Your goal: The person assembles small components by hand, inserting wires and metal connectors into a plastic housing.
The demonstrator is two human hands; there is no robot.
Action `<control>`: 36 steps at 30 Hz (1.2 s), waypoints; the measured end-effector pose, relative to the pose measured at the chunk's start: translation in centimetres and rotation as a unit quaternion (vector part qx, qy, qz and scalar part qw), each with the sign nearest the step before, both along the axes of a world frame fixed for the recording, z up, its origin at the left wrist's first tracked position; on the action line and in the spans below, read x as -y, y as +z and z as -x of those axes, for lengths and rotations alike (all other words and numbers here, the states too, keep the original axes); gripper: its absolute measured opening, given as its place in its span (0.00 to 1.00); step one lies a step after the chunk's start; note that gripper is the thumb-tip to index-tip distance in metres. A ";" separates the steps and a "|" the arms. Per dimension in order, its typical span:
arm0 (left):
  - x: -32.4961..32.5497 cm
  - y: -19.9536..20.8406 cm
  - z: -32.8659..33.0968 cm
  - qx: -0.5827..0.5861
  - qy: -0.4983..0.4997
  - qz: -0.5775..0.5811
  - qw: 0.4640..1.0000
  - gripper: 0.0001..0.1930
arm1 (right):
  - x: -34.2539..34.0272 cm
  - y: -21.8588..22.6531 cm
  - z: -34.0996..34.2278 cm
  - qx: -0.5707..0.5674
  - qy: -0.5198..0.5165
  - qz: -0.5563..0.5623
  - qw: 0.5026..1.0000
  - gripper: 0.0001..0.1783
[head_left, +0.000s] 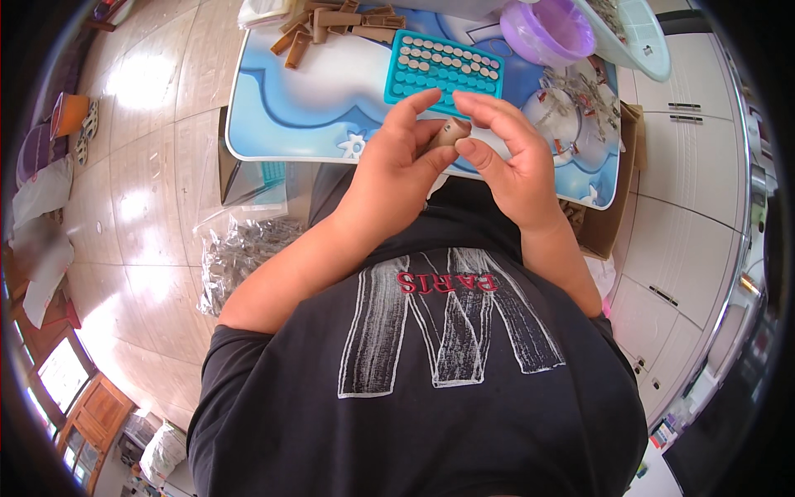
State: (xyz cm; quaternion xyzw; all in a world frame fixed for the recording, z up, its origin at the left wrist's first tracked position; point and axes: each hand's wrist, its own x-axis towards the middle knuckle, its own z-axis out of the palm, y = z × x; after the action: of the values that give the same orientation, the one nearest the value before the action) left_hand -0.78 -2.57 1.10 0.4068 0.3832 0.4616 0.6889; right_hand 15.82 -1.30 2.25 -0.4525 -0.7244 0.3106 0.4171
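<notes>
A tan-brown tubular plastic piece (450,132) is gripped in my left hand (407,153), just over the table's near edge. The thumb and fingers of that hand close round it, and its open-looking end points up and to the right. My right hand (515,157) curves beside that end. Its thumb tip is against or very near the piece, while its fingers arch above, apart from the thumb. Past my hands lies a teal tray (389,81) with rows of small pale round discs (435,58); its nearer rows show bare teal spots.
Similar brown pieces (335,20) are heaped at the table's far left. A purple basin (542,37) and a pale green basket (650,54) stand far right. Small parts in clear plastic (571,99) lie nearer. A clear bag of grey-brown parts (244,253) rests below left.
</notes>
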 end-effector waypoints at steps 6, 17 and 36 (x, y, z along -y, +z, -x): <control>0.0 0.3 0.1 -0.091 -0.004 -0.110 0.990 0.18 | 0.5 -0.4 -0.4 -0.162 0.035 0.093 0.982 0.15; 0.1 1.1 0.2 -0.195 -0.007 -0.155 0.968 0.10 | 2.0 -1.1 0.1 -0.358 -0.004 0.175 0.917 0.12; -1.1 0.3 0.1 0.100 -0.135 0.211 0.963 0.17 | 1.3 -1.7 -7.6 0.167 -0.130 0.122 0.970 0.08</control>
State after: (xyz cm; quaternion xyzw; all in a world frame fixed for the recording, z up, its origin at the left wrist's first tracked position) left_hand -0.90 -1.47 1.41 0.2521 0.3426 0.3117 0.8497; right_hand 23.43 -2.57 0.55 -0.6355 -0.6755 0.2600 0.2688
